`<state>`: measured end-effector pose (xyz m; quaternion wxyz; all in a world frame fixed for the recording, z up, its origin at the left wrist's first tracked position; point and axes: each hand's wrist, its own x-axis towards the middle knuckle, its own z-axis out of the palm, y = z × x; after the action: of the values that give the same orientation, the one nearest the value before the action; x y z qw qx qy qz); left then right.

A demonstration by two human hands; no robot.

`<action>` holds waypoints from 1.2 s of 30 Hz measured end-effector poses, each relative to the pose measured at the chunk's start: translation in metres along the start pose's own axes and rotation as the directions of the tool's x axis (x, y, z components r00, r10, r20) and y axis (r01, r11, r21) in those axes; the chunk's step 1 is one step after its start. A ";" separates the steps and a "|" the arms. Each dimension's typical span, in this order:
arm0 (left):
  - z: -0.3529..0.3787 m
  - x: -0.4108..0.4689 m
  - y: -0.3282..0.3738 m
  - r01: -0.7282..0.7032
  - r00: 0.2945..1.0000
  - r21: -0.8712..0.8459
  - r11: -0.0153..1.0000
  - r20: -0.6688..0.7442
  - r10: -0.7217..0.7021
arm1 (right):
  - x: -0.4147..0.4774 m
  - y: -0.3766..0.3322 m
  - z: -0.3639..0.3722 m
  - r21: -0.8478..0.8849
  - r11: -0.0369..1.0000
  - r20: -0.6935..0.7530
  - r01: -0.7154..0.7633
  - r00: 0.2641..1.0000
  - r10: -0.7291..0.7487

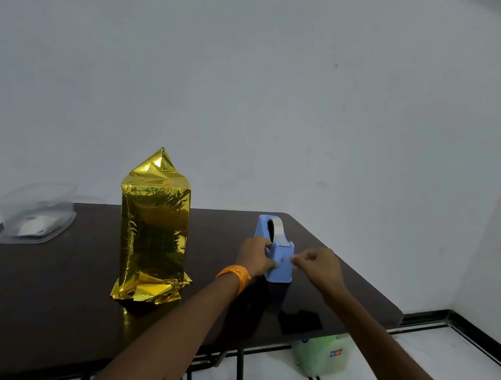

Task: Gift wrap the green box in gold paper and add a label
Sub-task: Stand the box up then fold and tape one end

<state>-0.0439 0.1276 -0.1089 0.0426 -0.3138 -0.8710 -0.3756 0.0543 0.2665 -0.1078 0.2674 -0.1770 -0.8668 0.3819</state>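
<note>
The box, fully covered in shiny gold paper [153, 233], stands upright on the dark table [52, 293]; its top is gathered into a peak and loose paper flares out at its base. Right of it stands a blue tape dispenser [280, 253] with a roll of clear tape. My left hand [257, 255], with an orange band on the wrist, grips the dispenser's left side. My right hand [317, 265] pinches a strip of tape at the dispenser's front right. No green of the box shows.
A clear plastic container [35, 213] with white paper pieces inside sits at the table's far left. A green translucent bin [322, 355] stands on the floor under the table's right edge. A white wall lies behind.
</note>
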 end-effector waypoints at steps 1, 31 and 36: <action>-0.002 -0.002 0.000 0.021 0.999 -0.031 0.999 -0.025 -0.022 | -0.002 -0.005 -0.004 0.095 0.995 0.018 0.010 1.000 -0.011; -0.251 -0.079 -0.007 -0.139 0.829 -0.092 0.986 -0.556 0.065 | 0.016 -0.184 0.062 0.525 0.850 0.354 -0.047 0.920 -0.168; -0.293 -0.081 -0.041 -0.027 0.832 -0.353 0.935 -0.526 -0.175 | 0.031 -0.213 0.094 0.502 0.864 0.355 0.038 0.902 -0.246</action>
<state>-0.0502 -0.1350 0.0489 0.2201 -0.1608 -0.7539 -0.5978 -0.0490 0.0916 0.0101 0.1447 0.0446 -0.7909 0.5929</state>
